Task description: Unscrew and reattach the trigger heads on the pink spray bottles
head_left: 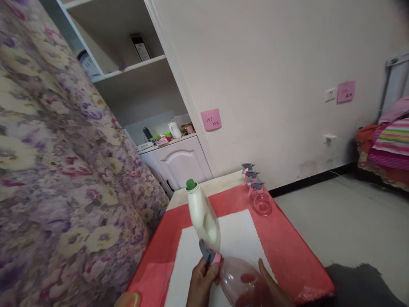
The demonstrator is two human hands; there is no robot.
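Near the front of the table, my left hand is closed around the grey and pink spray head of a clear spray bottle. The bottle lies tilted over a white sheet, its rounded body toward the right. Against that body rests my right hand, thumb raised; its fingers show dimly through the clear plastic and appear to support it. Just beyond the spray head stands a pale green jug with a green spout insert and no cap on its mouth.
Several more spray bottles stand in a row at the table's far right corner. The white sheet lies on a red table cover. An orange round object shows at the lower left. A floral curtain hangs along the left.
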